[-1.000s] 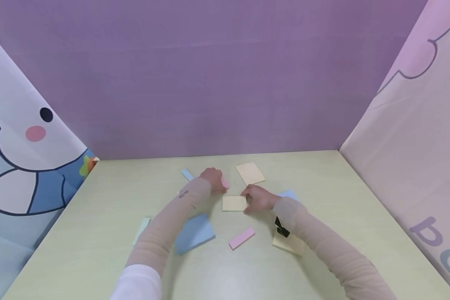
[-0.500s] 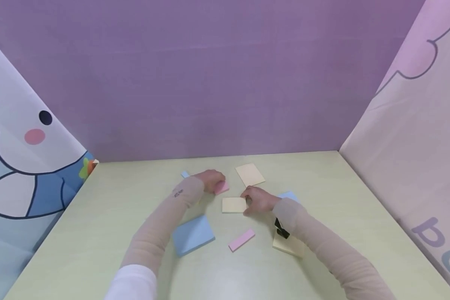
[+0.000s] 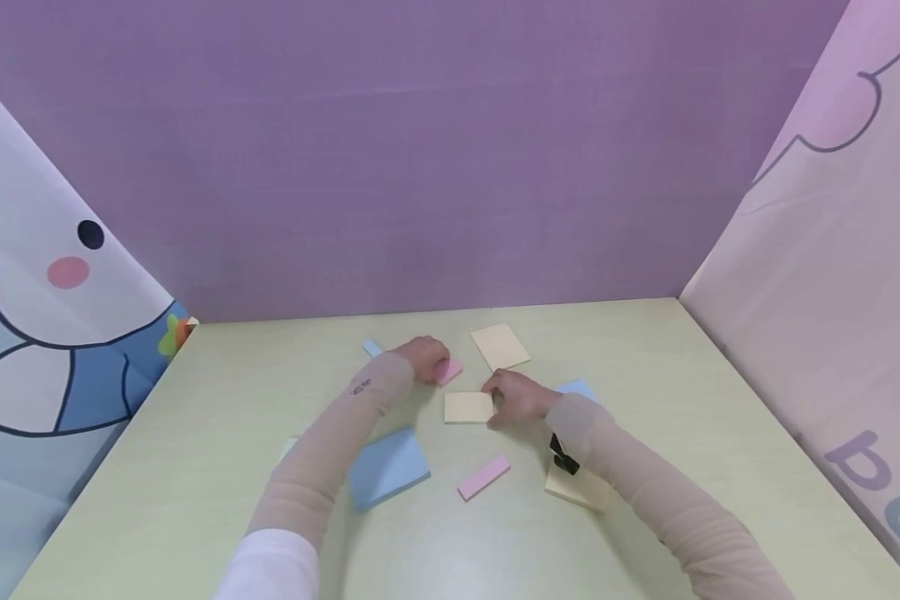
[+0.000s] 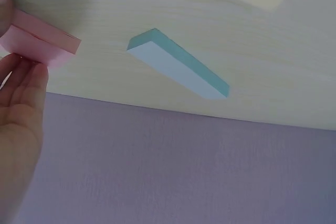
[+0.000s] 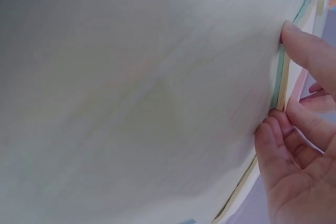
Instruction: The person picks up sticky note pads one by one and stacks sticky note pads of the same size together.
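In the head view my left hand holds a pink sticky note pad at the back middle of the table. The left wrist view shows the pad between thumb and fingers. Just right and nearer, my right hand grips the right end of a pale yellow sticky note pad. Seen from the right wrist, a green layer lies against the yellow one on the table side, thumb at one edge and fingers at the other. The pink pad is apart from the yellow one.
Around the hands lie a light blue strip, a peach pad, a large blue pad and a pink strip. My right arm partly covers a yellow pad and a blue pad. A purple backdrop borders the table.
My left hand has shifted slightly left and turned, and the pink pad now shows its flat top, pointing right. My right hand and the yellow pad stay in place.
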Available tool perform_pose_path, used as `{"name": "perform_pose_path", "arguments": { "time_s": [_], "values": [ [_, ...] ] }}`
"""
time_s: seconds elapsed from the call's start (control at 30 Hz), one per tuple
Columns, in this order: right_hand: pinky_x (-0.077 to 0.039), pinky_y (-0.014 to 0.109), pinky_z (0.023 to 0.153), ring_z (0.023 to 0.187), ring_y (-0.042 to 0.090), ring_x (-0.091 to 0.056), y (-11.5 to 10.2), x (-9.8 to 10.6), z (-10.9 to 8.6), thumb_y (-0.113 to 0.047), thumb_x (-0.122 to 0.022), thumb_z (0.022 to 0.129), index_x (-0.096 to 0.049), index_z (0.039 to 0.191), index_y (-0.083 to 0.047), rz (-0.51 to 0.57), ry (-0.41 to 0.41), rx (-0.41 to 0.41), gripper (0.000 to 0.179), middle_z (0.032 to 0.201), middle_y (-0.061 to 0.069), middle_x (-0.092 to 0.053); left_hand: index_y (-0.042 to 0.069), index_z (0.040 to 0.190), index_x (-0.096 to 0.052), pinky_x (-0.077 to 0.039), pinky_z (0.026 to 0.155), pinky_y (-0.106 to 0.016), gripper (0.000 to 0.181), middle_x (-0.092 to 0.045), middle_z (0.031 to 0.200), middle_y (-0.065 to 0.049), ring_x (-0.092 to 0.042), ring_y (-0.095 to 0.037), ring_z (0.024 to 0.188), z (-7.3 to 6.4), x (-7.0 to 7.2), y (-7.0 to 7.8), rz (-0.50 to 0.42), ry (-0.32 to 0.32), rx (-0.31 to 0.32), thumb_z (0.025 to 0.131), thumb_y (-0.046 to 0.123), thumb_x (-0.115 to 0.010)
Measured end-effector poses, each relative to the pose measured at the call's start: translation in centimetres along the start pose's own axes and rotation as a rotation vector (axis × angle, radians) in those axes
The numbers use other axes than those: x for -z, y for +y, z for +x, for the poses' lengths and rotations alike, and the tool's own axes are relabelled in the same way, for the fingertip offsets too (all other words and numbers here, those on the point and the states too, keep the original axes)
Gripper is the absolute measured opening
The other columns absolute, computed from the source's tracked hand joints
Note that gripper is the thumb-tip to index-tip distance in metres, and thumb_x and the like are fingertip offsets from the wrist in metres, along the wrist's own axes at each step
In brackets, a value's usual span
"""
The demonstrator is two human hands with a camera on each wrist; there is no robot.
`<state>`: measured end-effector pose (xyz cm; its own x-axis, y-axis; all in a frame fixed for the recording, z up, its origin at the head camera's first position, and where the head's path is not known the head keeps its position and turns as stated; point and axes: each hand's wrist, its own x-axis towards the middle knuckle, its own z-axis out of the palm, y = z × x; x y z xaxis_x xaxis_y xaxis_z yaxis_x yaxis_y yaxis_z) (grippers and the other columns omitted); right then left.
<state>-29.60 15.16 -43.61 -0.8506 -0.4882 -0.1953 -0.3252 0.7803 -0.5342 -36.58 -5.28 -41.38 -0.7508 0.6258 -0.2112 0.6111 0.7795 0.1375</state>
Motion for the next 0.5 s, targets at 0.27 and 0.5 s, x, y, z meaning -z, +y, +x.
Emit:
{"name": "perform_pose_path", "arguments": {
  "time_s": [0.27, 0.5],
  "values": [
    [-0.042, 0.034, 0.091, 0.097, 0.017, -0.051, 0.09, 0.02, 0.1, -0.018, -0.08, 0.066, -0.06, 0.115, -0.002, -0.008, 0.0, -0.018, 0.055, 0.105, 0.004, -0.055, 0.011, 0.08, -0.067, -0.047, 0.073, -0.027, 0.007, -0.064, 0.078, -0.002, -0.056, -0.016, 0.073, 0.47, -0.29, 0.22, 0.017, 0.04, 0.086, 0.076, 0.006, -0.063],
    [-0.041, 0.034, 0.092, 0.098, 0.018, -0.051, 0.03, 0.04, 0.04, -0.017, -0.08, 0.067, -0.06, 0.115, -0.002, -0.001, 0.003, -0.015, 0.055, 0.104, 0.004, -0.055, 0.008, 0.086, -0.066, -0.05, 0.074, -0.033, 0.022, -0.065, 0.082, -0.007, -0.059, -0.021, 0.075, 0.96, -0.89, 0.76, 0.083, 0.075, 0.227, 0.074, 0.026, -0.071]
  ]
}}
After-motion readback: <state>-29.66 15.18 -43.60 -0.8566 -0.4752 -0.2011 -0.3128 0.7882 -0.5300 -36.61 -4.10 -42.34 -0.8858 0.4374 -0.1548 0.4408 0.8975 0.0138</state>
